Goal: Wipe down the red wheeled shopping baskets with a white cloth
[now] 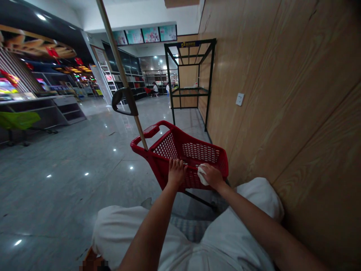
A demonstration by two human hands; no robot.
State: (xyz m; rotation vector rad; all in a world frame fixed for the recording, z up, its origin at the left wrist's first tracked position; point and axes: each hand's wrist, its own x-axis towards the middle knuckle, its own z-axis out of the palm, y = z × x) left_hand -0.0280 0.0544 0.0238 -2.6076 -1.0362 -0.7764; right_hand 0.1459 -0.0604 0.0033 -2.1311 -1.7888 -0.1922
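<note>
One white cloth [201,175] is clamped in the right hand [213,176] against the near rim [193,168] of the red cart [159,170], toward its right-hand corner — the left hand [176,174] lies over that rim farther left, its grip impossible to tell — while the cart stands on the floor [70,195] beside the wooden wall [267,94].
</note>
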